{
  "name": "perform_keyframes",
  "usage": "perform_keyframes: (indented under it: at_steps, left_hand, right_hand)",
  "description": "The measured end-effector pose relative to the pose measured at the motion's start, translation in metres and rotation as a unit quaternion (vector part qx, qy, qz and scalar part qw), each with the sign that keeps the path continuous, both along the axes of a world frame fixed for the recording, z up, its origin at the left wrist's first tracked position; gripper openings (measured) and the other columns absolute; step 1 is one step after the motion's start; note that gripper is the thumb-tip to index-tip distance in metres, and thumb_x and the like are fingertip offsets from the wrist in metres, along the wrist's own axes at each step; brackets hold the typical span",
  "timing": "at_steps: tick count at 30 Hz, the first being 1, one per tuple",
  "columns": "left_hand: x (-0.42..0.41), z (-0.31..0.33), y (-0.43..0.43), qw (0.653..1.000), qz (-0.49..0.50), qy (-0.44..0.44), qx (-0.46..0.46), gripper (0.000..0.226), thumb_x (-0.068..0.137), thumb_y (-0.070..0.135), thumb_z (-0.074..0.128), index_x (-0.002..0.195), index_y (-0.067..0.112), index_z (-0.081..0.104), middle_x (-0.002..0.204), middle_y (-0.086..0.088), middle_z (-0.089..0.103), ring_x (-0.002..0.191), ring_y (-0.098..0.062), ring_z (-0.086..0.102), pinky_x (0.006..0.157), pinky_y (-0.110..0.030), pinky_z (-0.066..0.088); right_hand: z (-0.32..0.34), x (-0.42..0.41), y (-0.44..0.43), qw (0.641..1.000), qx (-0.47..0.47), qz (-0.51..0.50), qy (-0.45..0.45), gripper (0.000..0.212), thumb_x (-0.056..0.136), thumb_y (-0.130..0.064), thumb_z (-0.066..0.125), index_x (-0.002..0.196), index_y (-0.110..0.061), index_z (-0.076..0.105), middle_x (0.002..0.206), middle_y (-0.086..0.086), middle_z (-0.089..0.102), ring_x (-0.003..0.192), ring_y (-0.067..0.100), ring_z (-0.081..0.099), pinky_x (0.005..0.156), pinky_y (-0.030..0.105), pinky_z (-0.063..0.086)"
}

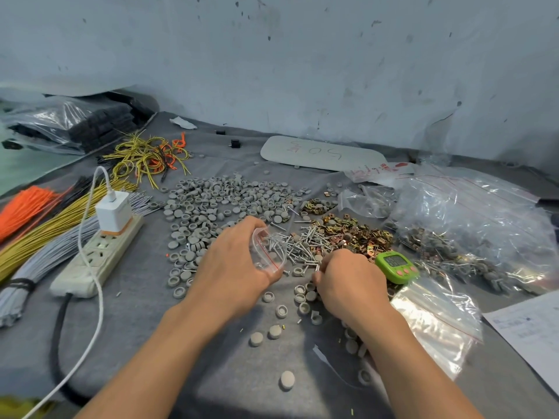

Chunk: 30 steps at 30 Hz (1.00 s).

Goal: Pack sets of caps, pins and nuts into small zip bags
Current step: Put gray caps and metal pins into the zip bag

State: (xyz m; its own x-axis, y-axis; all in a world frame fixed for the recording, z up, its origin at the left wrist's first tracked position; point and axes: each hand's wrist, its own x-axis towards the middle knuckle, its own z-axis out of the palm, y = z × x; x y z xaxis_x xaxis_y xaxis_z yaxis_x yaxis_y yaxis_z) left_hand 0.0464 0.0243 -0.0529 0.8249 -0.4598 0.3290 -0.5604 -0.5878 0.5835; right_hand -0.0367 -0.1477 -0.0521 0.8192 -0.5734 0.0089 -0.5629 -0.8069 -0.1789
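Filling a small zip bag (269, 251) from the pin pile (305, 249), partway through one set

The bag hangs mouth-open in the left hand (233, 264), whose grip curls round it just above the tabletop (145, 328), with a few pins (272, 240) seemingly inside; the right hand (351, 279) has its grip pinched closed at the pile's near edge, probably on a pin or two, though its fingertips are hidden behind the knuckles. Next, I judge, comes carrying those pins to the bag mouth, then counting in nuts (354, 234) and caps (223, 204). How many pieces the bag holds is too blurred to tell
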Motion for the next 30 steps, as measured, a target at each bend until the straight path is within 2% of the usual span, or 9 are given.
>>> perform_keyframes:
  at_steps: [2,7,12,16,19,21,24,26,30]
  left_hand:
    - [0.000,-0.001,0.000,1.000,-0.001,-0.003,0.003,0.056,0.071,0.050,0.086,0.104,0.051,0.041,0.093,0.027,0.048,0.085,0.012,0.045,0.068,-0.010,0.030]
    - [0.001,-0.001,-0.001,1.000,0.002,0.000,0.008,0.055,0.071,0.050,0.085,0.107,0.049,0.043,0.097,0.022,0.052,0.089,-0.004,0.051,0.072,-0.026,0.037]
    - [0.002,-0.004,-0.001,1.000,0.000,-0.006,0.020,0.058,0.070,0.052,0.086,0.107,0.050,0.042,0.098,0.022,0.050,0.089,-0.004,0.050,0.067,-0.016,0.032]
    - [0.001,-0.006,-0.002,1.000,0.005,-0.006,0.027,0.059,0.070,0.051,0.085,0.109,0.050,0.041,0.101,0.021,0.052,0.092,-0.009,0.051,0.071,-0.027,0.037]
    - [0.000,-0.005,-0.003,1.000,0.005,-0.007,0.026,0.060,0.070,0.048,0.085,0.112,0.048,0.043,0.097,0.023,0.049,0.092,-0.009,0.050,0.071,-0.028,0.037]
    - [-0.001,-0.005,-0.004,1.000,0.001,-0.012,0.027,0.059,0.070,0.046,0.086,0.111,0.047,0.044,0.090,0.027,0.046,0.091,-0.009,0.049,0.069,-0.026,0.035]
    - [-0.002,-0.005,-0.005,0.999,-0.007,-0.020,0.028,0.056,0.071,0.045,0.086,0.108,0.048,0.044,0.088,0.034,0.042,0.089,-0.007,0.047,0.066,-0.018,0.032]
    - [-0.002,-0.005,-0.005,0.999,-0.010,-0.019,0.026,0.057,0.071,0.046,0.086,0.106,0.050,0.041,0.088,0.035,0.042,0.088,-0.005,0.046,0.067,-0.009,0.030]
    - [-0.002,-0.005,-0.005,1.000,-0.010,-0.018,0.023,0.056,0.072,0.046,0.085,0.106,0.050,0.040,0.089,0.033,0.043,0.087,-0.004,0.046,0.067,-0.009,0.028]
  right_hand:
    - [0.000,-0.001,0.002,1.000,0.023,-0.003,0.004,0.020,0.097,-0.043,0.061,0.096,-0.024,0.067,0.088,0.000,0.069,0.087,0.029,0.067,0.076,0.036,0.054]
    - [0.000,0.003,0.011,0.999,0.032,0.002,0.017,0.011,0.094,-0.024,0.060,0.097,-0.018,0.069,0.089,0.005,0.069,0.084,0.032,0.065,0.073,0.036,0.048]
    - [0.004,0.000,0.010,0.999,0.034,0.007,0.021,0.012,0.095,-0.029,0.060,0.096,-0.019,0.067,0.089,0.005,0.065,0.081,0.032,0.057,0.075,0.036,0.045]
    - [0.003,-0.001,0.012,0.999,0.023,0.037,0.028,0.014,0.096,-0.031,0.058,0.096,-0.019,0.066,0.086,0.004,0.062,0.081,0.031,0.057,0.079,0.037,0.046]
    - [0.002,0.000,0.013,0.998,0.045,0.029,0.019,0.013,0.095,-0.028,0.058,0.092,-0.017,0.064,0.083,0.003,0.060,0.081,0.031,0.057,0.078,0.036,0.046]
    - [0.003,-0.001,0.012,0.999,0.032,0.023,0.008,0.006,0.092,-0.024,0.061,0.096,-0.021,0.065,0.078,0.000,0.057,0.078,0.029,0.054,0.081,0.037,0.043]
    - [0.006,-0.003,0.009,0.999,0.002,0.034,-0.005,0.031,0.081,-0.004,0.065,0.100,-0.030,0.066,0.074,-0.005,0.053,0.073,0.024,0.045,0.085,0.039,0.034]
    - [0.007,-0.003,0.009,0.999,0.019,0.048,0.001,0.042,0.081,0.001,0.063,0.104,-0.034,0.067,0.084,-0.001,0.061,0.078,0.025,0.047,0.081,0.037,0.035]
    - [0.004,0.001,0.004,0.999,0.019,0.050,-0.002,0.028,0.085,-0.005,0.063,0.100,-0.027,0.070,0.092,0.002,0.069,0.086,0.029,0.061,0.078,0.036,0.041]
